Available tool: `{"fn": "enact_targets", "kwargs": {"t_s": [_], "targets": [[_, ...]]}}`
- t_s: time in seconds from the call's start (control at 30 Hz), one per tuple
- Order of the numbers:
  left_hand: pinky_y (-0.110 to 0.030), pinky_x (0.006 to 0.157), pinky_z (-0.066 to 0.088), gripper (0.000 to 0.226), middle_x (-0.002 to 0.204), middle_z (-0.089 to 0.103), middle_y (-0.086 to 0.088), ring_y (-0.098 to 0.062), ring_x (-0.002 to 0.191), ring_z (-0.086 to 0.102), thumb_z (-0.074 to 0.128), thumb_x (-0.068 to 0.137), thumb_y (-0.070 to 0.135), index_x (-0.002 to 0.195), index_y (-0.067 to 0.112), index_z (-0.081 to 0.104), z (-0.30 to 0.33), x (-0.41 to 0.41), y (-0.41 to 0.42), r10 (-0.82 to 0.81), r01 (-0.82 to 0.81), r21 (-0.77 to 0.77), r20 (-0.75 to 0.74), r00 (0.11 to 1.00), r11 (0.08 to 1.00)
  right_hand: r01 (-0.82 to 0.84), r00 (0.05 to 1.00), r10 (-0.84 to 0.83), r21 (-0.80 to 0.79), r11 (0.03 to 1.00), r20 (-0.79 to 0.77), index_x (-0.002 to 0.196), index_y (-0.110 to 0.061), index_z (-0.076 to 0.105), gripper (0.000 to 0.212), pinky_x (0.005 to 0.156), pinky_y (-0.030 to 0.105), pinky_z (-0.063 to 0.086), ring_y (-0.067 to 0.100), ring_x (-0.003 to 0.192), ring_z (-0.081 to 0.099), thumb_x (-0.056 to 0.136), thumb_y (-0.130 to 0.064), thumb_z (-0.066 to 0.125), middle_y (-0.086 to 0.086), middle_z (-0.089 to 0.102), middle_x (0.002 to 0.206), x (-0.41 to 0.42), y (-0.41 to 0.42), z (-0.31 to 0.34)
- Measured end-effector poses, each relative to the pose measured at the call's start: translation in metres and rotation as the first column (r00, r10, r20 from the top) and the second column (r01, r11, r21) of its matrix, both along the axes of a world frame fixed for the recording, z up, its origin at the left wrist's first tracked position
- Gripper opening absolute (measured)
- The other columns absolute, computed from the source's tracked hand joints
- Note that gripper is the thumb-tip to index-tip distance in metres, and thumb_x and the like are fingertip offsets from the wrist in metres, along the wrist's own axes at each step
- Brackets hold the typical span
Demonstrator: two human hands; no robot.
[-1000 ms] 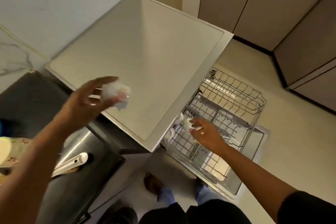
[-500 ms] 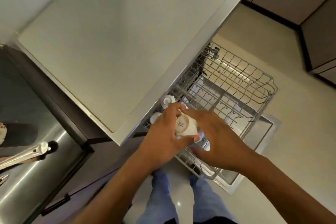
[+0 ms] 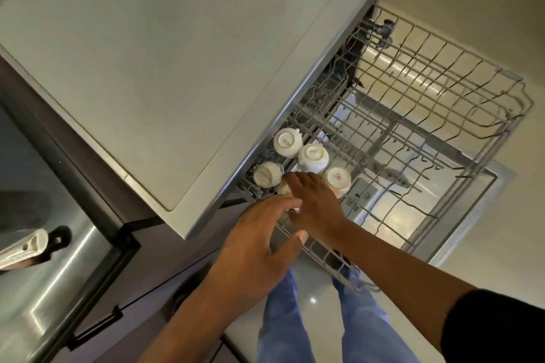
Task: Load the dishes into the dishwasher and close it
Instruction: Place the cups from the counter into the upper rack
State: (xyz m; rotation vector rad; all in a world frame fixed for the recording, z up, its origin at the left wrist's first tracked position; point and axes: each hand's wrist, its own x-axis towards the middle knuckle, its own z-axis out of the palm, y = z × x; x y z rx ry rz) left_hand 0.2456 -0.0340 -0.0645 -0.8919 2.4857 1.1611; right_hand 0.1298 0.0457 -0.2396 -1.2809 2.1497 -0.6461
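From the head view we look down on a pulled-out wire rack (image 3: 413, 138) beneath the counter edge (image 3: 206, 194). Four upturned white cups (image 3: 312, 156) cluster at the rack's nine o'clock corner. Our right hand (image 3: 318, 209) reaches among them, fingers on a fifth cup (image 3: 285, 189), mostly hidden, so we cannot tell its grip. Our left hand (image 3: 259, 247) hovers at seven o'clock, fingers loose, holding nothing
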Motion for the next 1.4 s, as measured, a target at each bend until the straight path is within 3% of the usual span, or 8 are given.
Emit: {"fn": "enact_targets", "kwargs": {"t_s": [0.2, 0.4, 0.57, 0.83, 0.93, 1.07, 1.27, 1.4], "targets": [[-0.013, 0.106, 0.028, 0.051, 0.149, 0.049, 0.017, -0.001, 0.137, 0.041, 0.062, 0.099, 0.040, 0.148, 0.037, 0.046, -0.044, 0.007, -0.023, -0.042, 0.051, -0.064, 0.132, 0.990, 0.997, -0.117, 0.988, 0.122, 0.057, 0.992, -0.096, 0.133, -0.013, 0.052, 0.066, 0.077, 0.045, 0.057, 0.032, 0.107, 0.057, 0.073, -0.009, 0.080, 0.011, 0.058, 0.119, 0.005, -0.016, -0.036], [-0.028, 0.112, 0.034, 0.058, 0.155, 0.042, 0.009, -0.012, 0.141, 0.037, 0.059, 0.099, 0.045, 0.150, 0.034, 0.037, -0.082, 0.017, -0.037, -0.125, 0.138, -0.030, 0.260, 0.957, 0.990, -0.200, 0.967, 0.211, 0.089, 0.976, -0.140, 0.135, -0.014, 0.044, 0.073, 0.086, 0.046, 0.054, 0.032, 0.109, 0.054, 0.070, -0.009, 0.077, 0.013, 0.053, 0.125, 0.005, -0.015, -0.043], [-0.040, 0.123, 0.028, 0.062, 0.165, 0.027, 0.008, -0.015, 0.153, 0.022, 0.055, 0.101, 0.045, 0.156, 0.032, 0.031, -0.071, 0.018, -0.036, -0.212, 0.230, -0.028, 0.293, 0.932, 0.973, -0.167, 0.981, 0.179, 0.141, 0.976, -0.080, 0.151, -0.020, 0.039, 0.085, 0.097, 0.047, 0.057, 0.037, 0.134, 0.050, 0.079, -0.010, 0.081, 0.017, 0.041, 0.152, -0.001, -0.007, -0.017], [-0.029, 0.125, 0.021, 0.057, 0.163, 0.038, 0.003, -0.014, 0.152, 0.029, 0.064, 0.100, 0.035, 0.154, 0.027, 0.045, 0.057, 0.015, -0.026, -0.344, 0.347, 0.040, -0.075, 0.936, 0.937, 0.145, 0.989, -0.143, 0.048, 0.988, -0.039, 0.123, -0.015, 0.065, 0.038, 0.071, 0.036, 0.058, 0.025, 0.089, 0.069, 0.086, -0.010, 0.077, 0.006, 0.067, 0.112, -0.015, 0.023, 0.127], [-0.023, 0.118, 0.030, 0.043, 0.147, 0.056, 0.000, -0.013, 0.138, 0.046, 0.067, 0.100, 0.025, 0.141, 0.019, 0.059, 0.116, 0.029, -0.050, -0.225, 0.263, 0.055, -0.369, 0.902, 0.963, 0.187, 0.980, -0.192, -0.105, 0.977, -0.045, 0.113, -0.028, 0.067, 0.038, 0.066, 0.035, 0.057, 0.011, 0.076, 0.068, 0.083, -0.012, 0.082, -0.013, 0.070, 0.095, -0.009, 0.019, 0.190], [-0.020, 0.113, 0.038, 0.036, 0.137, 0.062, 0.009, -0.004, 0.129, 0.055, 0.066, 0.100, 0.033, 0.135, 0.025, 0.063, 0.166, 0.067, -0.113, -0.042, -0.018, -0.120, -0.478, 0.877, 0.993, 0.171, 0.985, -0.171, -0.263, 0.950, 0.022, 0.111, -0.047, 0.057, 0.022, 0.066, 0.019, 0.052, -0.005, 0.081, 0.066, 0.093, -0.036, 0.067, -0.026, 0.067, 0.093, 0.013, -0.031, 0.262], [-0.046, 0.113, 0.038, 0.046, 0.140, 0.059, 0.004, -0.023, 0.134, 0.051, 0.067, 0.093, 0.049, 0.136, 0.034, 0.061, 0.203, 0.164, -0.252, 0.287, -0.348, -0.596, -0.200, 0.937, 0.723, -0.155, 0.987, 0.142, -0.266, 0.951, -0.069, 0.147, -0.032, 0.050, 0.055, 0.104, 0.038, 0.049, 0.016, 0.124, 0.058, 0.097, -0.051, 0.064, -0.006, 0.060, 0.140, 0.053, -0.149, 0.295], [-0.059, 0.112, 0.031, 0.078, 0.157, 0.039, -0.004, -0.036, 0.145, 0.034, 0.070, 0.080, 0.068, 0.147, 0.037, 0.044, 0.192, 0.232, -0.311, 0.553, -0.368, -0.691, 0.055, 0.832, 0.622, -0.351, 0.935, 0.336, -0.171, 0.921, -0.111, 0.156, -0.031, 0.039, 0.068, 0.117, 0.038, 0.035, 0.023, 0.141, 0.044, 0.096, -0.054, 0.063, -0.001, 0.048, 0.156, 0.084, -0.209, 0.297]]}}
